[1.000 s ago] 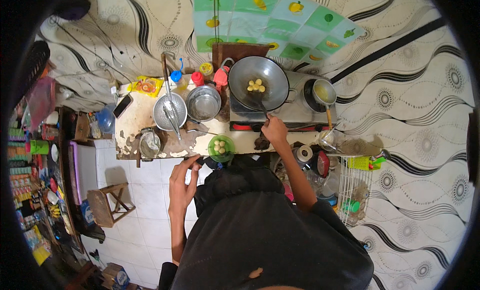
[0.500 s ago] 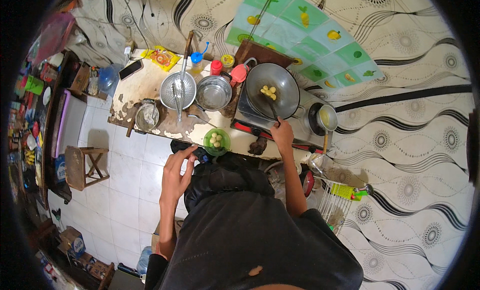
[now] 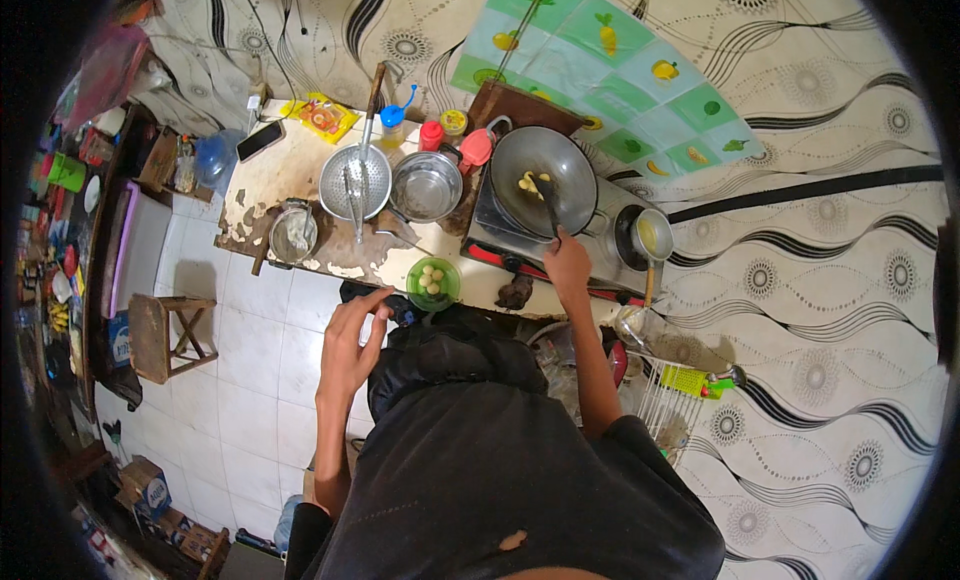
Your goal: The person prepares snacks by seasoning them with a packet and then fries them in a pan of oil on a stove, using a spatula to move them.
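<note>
My right hand [image 3: 569,265] is closed around the handle of a dark spatula [image 3: 551,208], its blade down inside a grey wok [image 3: 575,165] on the stove [image 3: 487,230]. Small yellow pieces [image 3: 528,184] lie in the bottom of the wok, partly hidden behind the blade. My left hand [image 3: 350,345] hangs in the air before the table's front edge, fingers stretched and apart, holding nothing. Close to its fingertips stands a green bowl [image 3: 435,303] with several pale round balls [image 3: 431,277] in it.
Left of the stove stand a metal pot [image 3: 427,188], a perforated strainer [image 3: 340,190] with tongs on it, and a small pot [image 3: 293,234]. A phone [image 3: 261,141] lies at the far left. A small pan [image 3: 655,236] sits right of the wok; a stool [image 3: 172,337] stands leftward.
My right hand has shifted slightly nearer with the spatula, whose blade now covers part of the yellow pieces. My left hand stays in nearly the same place.
</note>
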A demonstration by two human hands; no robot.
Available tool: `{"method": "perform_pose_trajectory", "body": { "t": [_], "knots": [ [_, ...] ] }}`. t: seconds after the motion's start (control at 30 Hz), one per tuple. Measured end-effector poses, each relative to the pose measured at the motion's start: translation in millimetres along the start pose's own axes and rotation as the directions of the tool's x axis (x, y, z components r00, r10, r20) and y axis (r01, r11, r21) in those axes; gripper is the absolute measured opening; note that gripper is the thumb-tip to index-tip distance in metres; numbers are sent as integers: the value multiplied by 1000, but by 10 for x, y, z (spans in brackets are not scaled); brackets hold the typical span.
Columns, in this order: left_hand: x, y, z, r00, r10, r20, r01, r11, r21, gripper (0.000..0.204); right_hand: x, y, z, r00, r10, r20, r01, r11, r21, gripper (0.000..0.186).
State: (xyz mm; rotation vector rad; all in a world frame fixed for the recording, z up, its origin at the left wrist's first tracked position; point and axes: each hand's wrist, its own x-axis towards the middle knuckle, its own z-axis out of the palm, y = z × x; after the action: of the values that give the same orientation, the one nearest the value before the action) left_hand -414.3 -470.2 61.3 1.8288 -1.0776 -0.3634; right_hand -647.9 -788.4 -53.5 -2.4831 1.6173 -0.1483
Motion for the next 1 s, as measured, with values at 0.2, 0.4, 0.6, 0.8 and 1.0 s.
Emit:
{"method": "perform_pose_trajectory", "body": {
  "t": [0.2,0.4,0.6,0.8,1.0],
  "knots": [
    [45,49,-68,1000,-1,16,0,1000,31,25,-159,-232,-2,985,49,164,-39,997,-59,36],
    [-59,-42,-42,993,-114,-3,114,993,-4,26,-418,-145,-155,985,91,144,-90,996,-17,42],
    [-47,18,-22,996,-81,42,81,997,10,25,-158,108,-176,989,144,32,-147,978,145,45],
    [70,64,3,997,-16,78,13,999,41,24,52,595,466,985,136,-109,-110,970,215,40],
    [-4,22,-44,993,-101,61,100,995,22,24,-95,699,570,988,154,-9,-139,910,391,36]
  ]
}}
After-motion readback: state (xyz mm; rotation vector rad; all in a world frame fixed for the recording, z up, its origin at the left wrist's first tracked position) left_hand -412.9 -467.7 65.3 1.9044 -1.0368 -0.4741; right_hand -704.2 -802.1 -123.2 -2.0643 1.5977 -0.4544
